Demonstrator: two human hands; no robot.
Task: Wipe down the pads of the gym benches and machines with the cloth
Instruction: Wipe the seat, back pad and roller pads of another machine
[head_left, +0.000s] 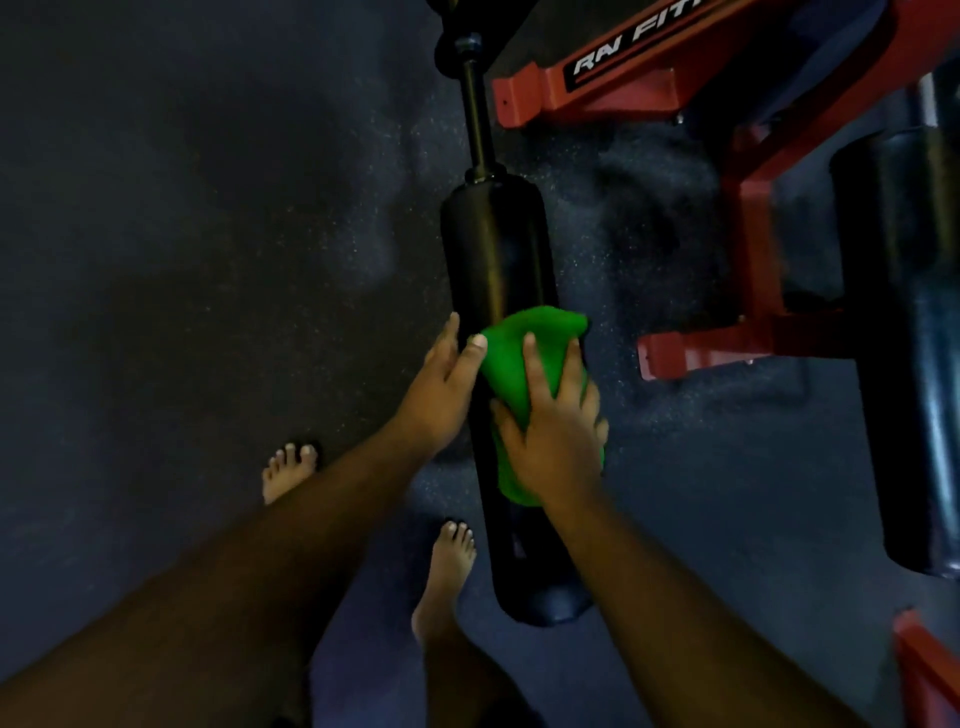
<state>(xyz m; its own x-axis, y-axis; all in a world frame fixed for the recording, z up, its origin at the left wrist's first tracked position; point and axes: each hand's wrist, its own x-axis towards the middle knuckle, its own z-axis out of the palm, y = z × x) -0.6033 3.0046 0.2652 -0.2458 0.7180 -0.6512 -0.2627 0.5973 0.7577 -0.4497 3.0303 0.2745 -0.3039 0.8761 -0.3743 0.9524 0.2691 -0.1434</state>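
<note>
Green cloth (519, 364) under right-hand (550, 441) grip, against roller pad (493, 249).

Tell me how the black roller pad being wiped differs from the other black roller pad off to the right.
The centre roller pad has both hands on it: the right hand presses a green cloth around it and the left hand steadies its side, while the right roller pad is untouched. The centre one shows whole, on a dark rod; the right one is cut off by the frame edge. Both are black, glossy cylinders.
</note>
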